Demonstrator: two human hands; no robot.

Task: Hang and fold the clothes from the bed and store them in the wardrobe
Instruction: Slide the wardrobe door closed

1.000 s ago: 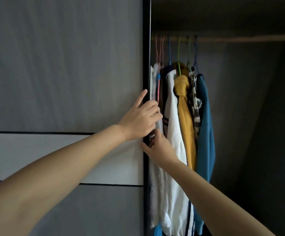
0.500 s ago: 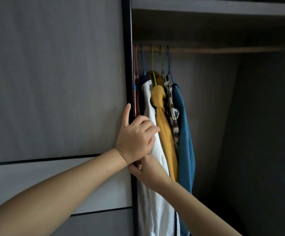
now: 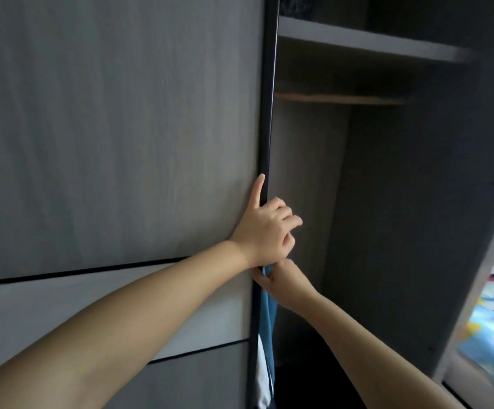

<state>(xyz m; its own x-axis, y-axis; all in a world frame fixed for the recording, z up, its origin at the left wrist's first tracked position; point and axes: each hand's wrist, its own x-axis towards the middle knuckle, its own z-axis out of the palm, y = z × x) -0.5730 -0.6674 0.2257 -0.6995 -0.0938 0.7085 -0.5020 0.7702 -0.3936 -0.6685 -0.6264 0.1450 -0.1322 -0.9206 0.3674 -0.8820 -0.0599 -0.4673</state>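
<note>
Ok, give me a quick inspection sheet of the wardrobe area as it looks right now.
Surface: sliding door covers the left part of the wardrobe; the section to the right is open, with a bare rail under a shelf.
Job's things: only a strip of blue garment and white garment shows at the door edge.
Clutter: nothing seen.
Hands: left hand grips the door edge, index finger straight up along it; right hand sits just below at the blue garment, grip unclear.
Cables: nothing seen.
Surroundings: colourful bedding at far right.
</note>
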